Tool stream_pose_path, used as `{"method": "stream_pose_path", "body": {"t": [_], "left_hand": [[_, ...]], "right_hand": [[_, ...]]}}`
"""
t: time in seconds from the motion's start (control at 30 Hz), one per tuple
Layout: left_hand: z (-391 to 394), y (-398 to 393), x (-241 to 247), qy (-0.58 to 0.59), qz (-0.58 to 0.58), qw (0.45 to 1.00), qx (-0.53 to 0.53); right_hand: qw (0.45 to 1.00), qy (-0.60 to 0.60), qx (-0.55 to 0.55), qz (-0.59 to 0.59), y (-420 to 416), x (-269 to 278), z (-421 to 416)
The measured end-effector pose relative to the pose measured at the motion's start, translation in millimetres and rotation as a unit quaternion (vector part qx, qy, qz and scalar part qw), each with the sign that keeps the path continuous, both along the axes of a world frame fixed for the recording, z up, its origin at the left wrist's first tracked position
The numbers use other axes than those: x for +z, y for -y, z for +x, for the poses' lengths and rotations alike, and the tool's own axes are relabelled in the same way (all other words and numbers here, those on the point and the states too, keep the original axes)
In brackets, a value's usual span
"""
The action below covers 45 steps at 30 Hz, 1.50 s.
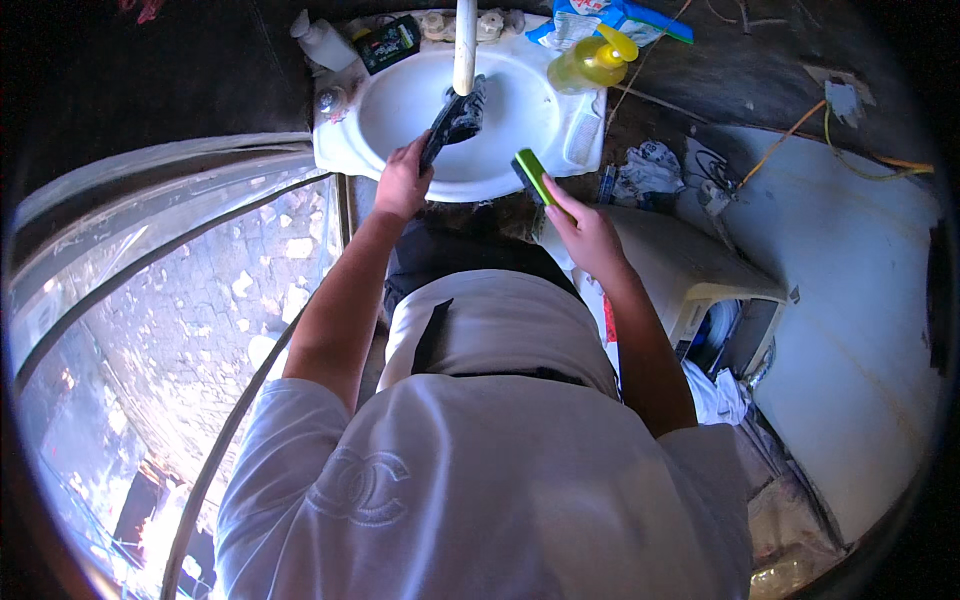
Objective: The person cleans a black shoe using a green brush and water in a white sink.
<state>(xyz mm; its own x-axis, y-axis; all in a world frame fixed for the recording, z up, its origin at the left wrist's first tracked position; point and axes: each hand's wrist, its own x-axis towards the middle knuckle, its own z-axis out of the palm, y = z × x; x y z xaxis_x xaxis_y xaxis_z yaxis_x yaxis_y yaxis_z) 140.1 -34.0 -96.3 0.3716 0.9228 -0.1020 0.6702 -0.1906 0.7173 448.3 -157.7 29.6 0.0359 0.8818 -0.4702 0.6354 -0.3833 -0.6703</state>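
Note:
My left hand (pixel 406 177) grips a black object, apparently a slipper (pixel 450 124), by one end over the white washbasin (pixel 459 190). White suds cling to its far part, which lies beneath the end of a pale pipe-like spout (pixel 465 46). My right hand (pixel 586 232) holds a green-backed scrubbing brush (pixel 537 177) just past the basin's near right rim. The brush's dark bristles face left, apart from the black object.
Behind the bowl's right rim stands a yellow pump bottle (pixel 589 64) beside a blue packet (pixel 660 30). A white bottle (pixel 324 43) and dark box (pixel 388 45) sit back left. A top-loading or front-opening appliance-like casing (pixel 660 255) stands right; a window (pixel 195 277) is left.

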Motion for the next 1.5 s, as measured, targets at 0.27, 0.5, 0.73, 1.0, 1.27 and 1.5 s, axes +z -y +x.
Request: {"method": "stream_pose_path", "body": {"t": [0.27,0.5,0.73,1.0,1.27,1.5], "left_hand": [[-4.0,12.1,77.6,0.087,-0.062,0.993,0.053],[-20.3,34.5,99.7,0.159,-0.174,0.955,0.179],[-24.9,40.0,100.0,0.202,-0.229,0.927,0.219],[-20.1,42.5,67.2,0.090,-0.141,0.968,0.186],[-32.8,55.8,28.6,0.106,-0.120,0.964,0.212],[-19.3,57.7,42.7,0.047,-0.107,0.971,0.208]], "right_hand": [[0.975,0.087,0.173,0.113,-77.6,28.6,-70.7],[0.972,0.087,0.202,0.080,-85.7,42.6,-93.2],[0.973,0.128,0.183,0.047,-100.3,51.5,-104.2],[0.975,0.113,0.193,0.012,-92.4,24.7,-110.2],[0.952,0.106,0.287,0.021,-84.8,41.4,-123.2],[0.969,0.155,0.186,-0.049,-92.3,3.3,-91.8]]}}
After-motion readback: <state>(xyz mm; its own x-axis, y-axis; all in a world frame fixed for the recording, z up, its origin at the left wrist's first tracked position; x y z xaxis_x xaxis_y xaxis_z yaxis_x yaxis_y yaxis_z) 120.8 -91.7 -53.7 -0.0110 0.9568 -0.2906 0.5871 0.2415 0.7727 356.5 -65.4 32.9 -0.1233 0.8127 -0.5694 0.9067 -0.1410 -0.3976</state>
